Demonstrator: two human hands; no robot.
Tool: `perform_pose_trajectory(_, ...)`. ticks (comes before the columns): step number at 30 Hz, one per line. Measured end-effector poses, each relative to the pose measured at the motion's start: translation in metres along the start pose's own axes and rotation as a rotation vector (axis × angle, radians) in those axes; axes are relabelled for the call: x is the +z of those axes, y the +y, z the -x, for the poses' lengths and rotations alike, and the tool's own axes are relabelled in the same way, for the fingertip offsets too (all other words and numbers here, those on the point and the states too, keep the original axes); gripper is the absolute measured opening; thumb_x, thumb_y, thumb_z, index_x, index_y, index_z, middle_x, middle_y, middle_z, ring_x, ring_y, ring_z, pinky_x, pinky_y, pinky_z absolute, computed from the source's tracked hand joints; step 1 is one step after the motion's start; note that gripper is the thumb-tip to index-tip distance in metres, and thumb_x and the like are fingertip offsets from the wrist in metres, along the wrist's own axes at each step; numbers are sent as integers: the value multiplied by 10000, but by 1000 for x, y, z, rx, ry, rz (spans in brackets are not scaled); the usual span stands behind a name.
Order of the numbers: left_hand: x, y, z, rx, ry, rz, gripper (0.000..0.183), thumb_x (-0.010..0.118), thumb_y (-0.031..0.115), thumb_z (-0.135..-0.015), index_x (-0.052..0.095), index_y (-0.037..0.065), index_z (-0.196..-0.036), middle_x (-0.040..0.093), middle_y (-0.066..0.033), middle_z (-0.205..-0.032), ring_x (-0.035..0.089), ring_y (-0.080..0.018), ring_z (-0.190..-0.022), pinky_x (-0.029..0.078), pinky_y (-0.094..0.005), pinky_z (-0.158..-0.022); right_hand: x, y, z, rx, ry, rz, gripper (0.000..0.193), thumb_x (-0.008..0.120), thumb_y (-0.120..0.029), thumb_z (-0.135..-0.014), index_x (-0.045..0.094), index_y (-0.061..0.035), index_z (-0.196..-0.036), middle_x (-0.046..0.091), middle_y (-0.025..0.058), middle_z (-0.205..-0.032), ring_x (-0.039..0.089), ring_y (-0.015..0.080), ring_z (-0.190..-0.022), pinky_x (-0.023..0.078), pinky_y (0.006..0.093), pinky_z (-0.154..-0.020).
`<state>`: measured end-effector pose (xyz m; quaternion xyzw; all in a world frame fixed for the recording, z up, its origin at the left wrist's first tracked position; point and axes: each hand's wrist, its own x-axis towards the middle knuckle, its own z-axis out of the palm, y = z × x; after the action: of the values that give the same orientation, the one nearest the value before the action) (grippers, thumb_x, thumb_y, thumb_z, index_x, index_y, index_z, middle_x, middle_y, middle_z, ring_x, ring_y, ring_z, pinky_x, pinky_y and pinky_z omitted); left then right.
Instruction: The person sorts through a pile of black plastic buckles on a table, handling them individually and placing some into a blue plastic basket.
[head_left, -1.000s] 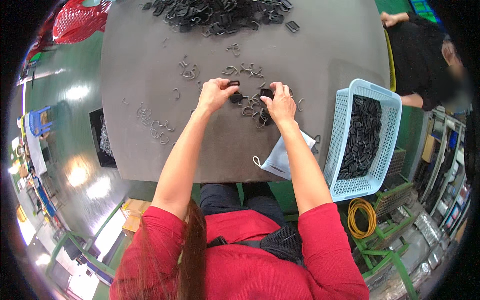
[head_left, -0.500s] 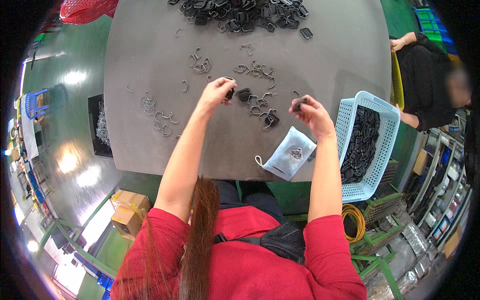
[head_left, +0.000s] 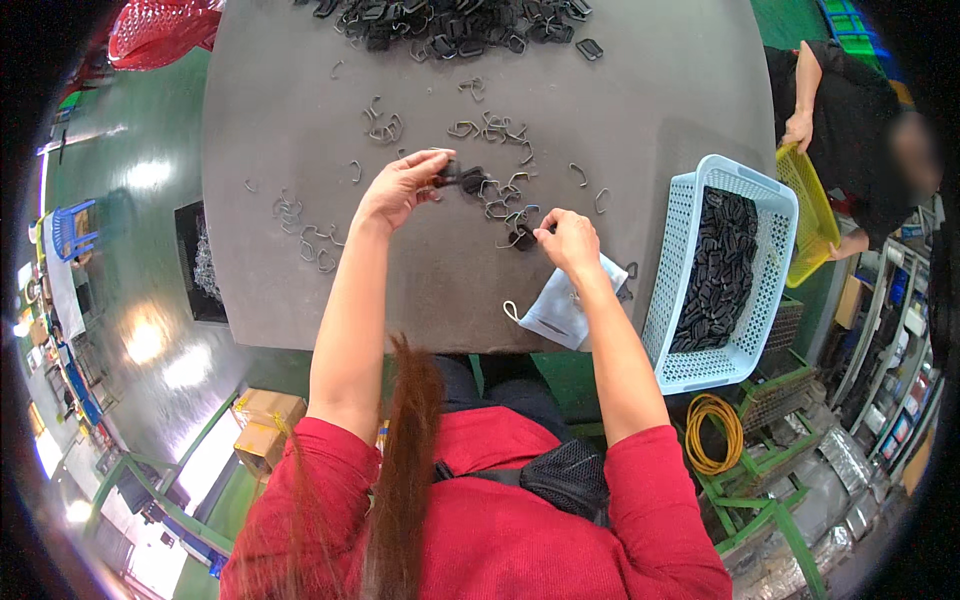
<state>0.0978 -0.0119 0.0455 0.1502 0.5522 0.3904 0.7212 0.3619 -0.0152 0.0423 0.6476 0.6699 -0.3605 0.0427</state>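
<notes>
My left hand (head_left: 398,190) is closed on a small black buckle (head_left: 448,175), held between thumb and fingertips just above the table. Beside it lies another black buckle (head_left: 472,180). My right hand (head_left: 570,242) has its fingers pinched together next to a dark buckle (head_left: 521,238) and the cluster of bent wire hooks (head_left: 497,207) in the middle. Whatever sits in that pinch is too small and covered to make out. Under the right wrist lies a pale blue pouch (head_left: 553,310) with a loop, partly hidden by the forearm.
Black buckles form a large pile (head_left: 460,28) at the table's far edge. More wire hooks (head_left: 383,125) lie scattered around. A light blue basket (head_left: 660,270) of black parts stands at the right. Beyond it, a co-worker (head_left: 850,140) holds a yellow basket (head_left: 815,215).
My right hand has moved left and down toward the hooks; the dark piece in its fingers no longer shows. My left hand has shifted slightly left. The co-worker's yellow basket has come further into view.
</notes>
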Motion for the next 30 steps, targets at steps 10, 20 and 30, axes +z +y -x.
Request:
perform_pose_trajectory(10,20,-29,-31,56,286,-486,226,619,244,-827,620,70,-971,622,-17,-863,581,-109,-774,471,-264,-687,22,-5,5,-43,-17,162,289,743,-243,-676,605,-67,-858,617,134,-975,617,324,-861,492,414,-745)
perform_pose_trajectory(20,37,-25,-9,134,284,-1232,366,738,309,-667,616,22,-860,639,-142,-883,608,-268,-861,467,-357,-762,-23,29,3,210,-139,-552,336,740,-199,-616,648,-15,-881,654,105,-812,619,196,-746,485,310,-697)
perform_pose_trajectory(30,256,-24,40,444,-249,-705,271,698,254,-710,633,15,-819,632,-89,-755,595,-162,-703,473,-297,-653,-147,119,123,234,523,-756,212,647,-63,-739,597,-14,-939,595,38,-759,510,79,-569,401,223,-479)
